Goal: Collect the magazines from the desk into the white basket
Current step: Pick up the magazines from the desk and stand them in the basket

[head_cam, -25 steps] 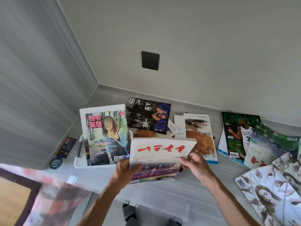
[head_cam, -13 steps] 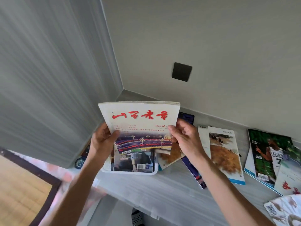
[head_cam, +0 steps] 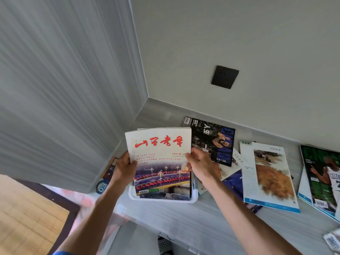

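Observation:
I hold a white magazine with red Chinese lettering (head_cam: 160,159) upright, its lower end inside the white basket (head_cam: 163,199) at the desk's left end. My left hand (head_cam: 124,168) grips its left edge and my right hand (head_cam: 200,164) its right edge. Other magazines stand behind it in the basket, mostly hidden. On the desk to the right lie a black basketball magazine (head_cam: 213,140), a white one with a brown picture (head_cam: 268,177), a dark blue one (head_cam: 235,184) partly under it, and a green Celtics magazine (head_cam: 323,179).
The basket sits in the corner between the left wall panel and the back wall, which carries a black socket (head_cam: 224,76). A small dark object and a round blue badge (head_cam: 101,186) lie left of the basket. Another magazine's corner (head_cam: 333,240) shows at the lower right.
Both hands carried the white magazine from lying near the desk's front edge up over the basket, then lowered it upright so its bottom end now sits inside the basket.

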Action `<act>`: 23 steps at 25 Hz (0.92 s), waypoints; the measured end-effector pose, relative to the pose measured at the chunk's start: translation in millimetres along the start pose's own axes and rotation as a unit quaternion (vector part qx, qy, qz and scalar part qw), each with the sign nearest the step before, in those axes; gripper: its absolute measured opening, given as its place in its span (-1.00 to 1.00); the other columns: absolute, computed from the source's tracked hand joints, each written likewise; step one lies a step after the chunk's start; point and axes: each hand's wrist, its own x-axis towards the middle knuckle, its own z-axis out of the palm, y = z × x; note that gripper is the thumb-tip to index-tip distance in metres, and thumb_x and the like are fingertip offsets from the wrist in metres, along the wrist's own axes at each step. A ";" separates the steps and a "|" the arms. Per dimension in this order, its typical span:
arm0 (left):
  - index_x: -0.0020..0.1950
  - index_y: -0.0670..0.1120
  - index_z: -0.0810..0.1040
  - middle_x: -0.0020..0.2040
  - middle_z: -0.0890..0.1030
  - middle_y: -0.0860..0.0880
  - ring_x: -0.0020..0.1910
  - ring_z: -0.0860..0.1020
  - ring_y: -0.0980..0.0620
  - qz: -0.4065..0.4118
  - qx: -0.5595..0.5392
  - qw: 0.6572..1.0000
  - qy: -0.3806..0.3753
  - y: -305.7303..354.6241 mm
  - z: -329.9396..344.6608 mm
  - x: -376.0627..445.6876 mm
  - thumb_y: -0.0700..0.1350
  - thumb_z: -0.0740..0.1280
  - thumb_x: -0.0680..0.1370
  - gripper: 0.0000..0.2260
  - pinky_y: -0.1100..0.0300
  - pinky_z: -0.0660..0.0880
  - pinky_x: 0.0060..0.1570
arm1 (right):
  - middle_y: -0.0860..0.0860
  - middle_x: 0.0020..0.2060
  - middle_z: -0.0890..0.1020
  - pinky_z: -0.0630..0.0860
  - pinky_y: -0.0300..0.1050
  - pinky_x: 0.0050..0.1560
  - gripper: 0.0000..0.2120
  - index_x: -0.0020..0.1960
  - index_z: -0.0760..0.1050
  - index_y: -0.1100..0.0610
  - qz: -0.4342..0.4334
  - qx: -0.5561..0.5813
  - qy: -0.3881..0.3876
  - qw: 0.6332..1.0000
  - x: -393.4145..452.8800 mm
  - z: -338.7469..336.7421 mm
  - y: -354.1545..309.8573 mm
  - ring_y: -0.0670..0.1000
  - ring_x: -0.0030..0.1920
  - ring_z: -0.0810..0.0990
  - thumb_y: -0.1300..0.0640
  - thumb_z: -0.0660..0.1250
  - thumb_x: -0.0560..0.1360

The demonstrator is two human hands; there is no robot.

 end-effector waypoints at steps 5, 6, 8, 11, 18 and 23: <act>0.32 -0.11 0.39 0.29 0.48 -0.24 0.16 0.52 -0.25 -0.024 0.059 0.989 0.133 11.6 33.7 -9.2 -0.35 0.29 0.44 -0.54 -0.13 0.61 -0.07 | -0.04 0.13 0.63 0.65 0.00 0.01 -0.68 0.27 0.44 0.02 0.077 0.042 0.051 0.995 2.4 4.0 20.2 -0.01 -0.01 0.65 0.21 0.34 0.54; 0.34 -0.10 0.37 0.30 0.45 -0.23 0.17 0.50 -0.25 0.007 0.058 0.986 0.156 16.8 44.9 -15.5 -0.34 0.32 0.41 -0.49 -0.16 0.59 -0.03 | -0.09 0.11 0.63 0.65 -0.03 -0.01 -0.67 0.26 0.44 -0.03 0.055 0.042 0.051 0.996 -1.8 -6.2 30.4 -0.05 0.00 0.65 0.19 0.36 0.53; 0.33 -0.04 0.38 0.29 0.45 -0.14 0.21 0.48 -0.16 0.087 0.045 0.987 0.126 30.1 74.3 -38.3 -0.33 0.34 0.41 -0.49 -0.13 0.55 0.06 | -0.13 0.01 0.66 0.62 -0.22 -0.18 -0.73 0.13 0.51 -0.09 0.047 0.039 0.044 0.997 -16.8 -38.0 60.9 -0.17 -0.11 0.66 0.22 0.35 0.52; 0.25 -0.04 0.45 0.22 0.48 0.04 0.21 0.47 -0.02 0.162 0.023 0.986 -0.010 46.6 125.8 -80.4 -0.33 0.30 0.43 -0.58 -0.04 0.52 0.14 | 0.03 -0.04 0.69 0.55 -0.07 -0.13 -0.75 0.14 0.55 0.11 0.181 0.009 0.101 0.978 -38.8 -100.9 121.3 0.02 -0.12 0.62 0.26 0.32 0.47; 0.29 -0.05 0.50 0.25 0.56 0.00 0.17 0.54 -0.01 0.120 0.110 0.970 -0.178 59.0 233.4 -139.3 -0.28 0.31 0.46 -0.60 0.16 0.44 0.13 | 0.09 0.23 0.60 0.53 0.00 0.18 -0.65 0.25 0.54 0.06 0.276 -0.116 0.210 0.931 -72.3 -254.8 201.2 0.14 0.17 0.59 0.19 0.28 0.47; 0.09 0.16 0.52 0.15 0.52 0.20 0.18 0.46 0.17 0.091 0.099 0.971 -0.199 51.7 264.6 -172.4 -0.28 0.25 0.36 -0.57 0.24 0.42 0.09 | 0.07 0.41 0.30 0.34 0.09 0.35 -0.51 0.39 0.42 -0.15 0.331 -0.221 0.117 0.910 -63.5 -295.8 221.8 0.19 0.37 0.33 0.05 0.31 0.47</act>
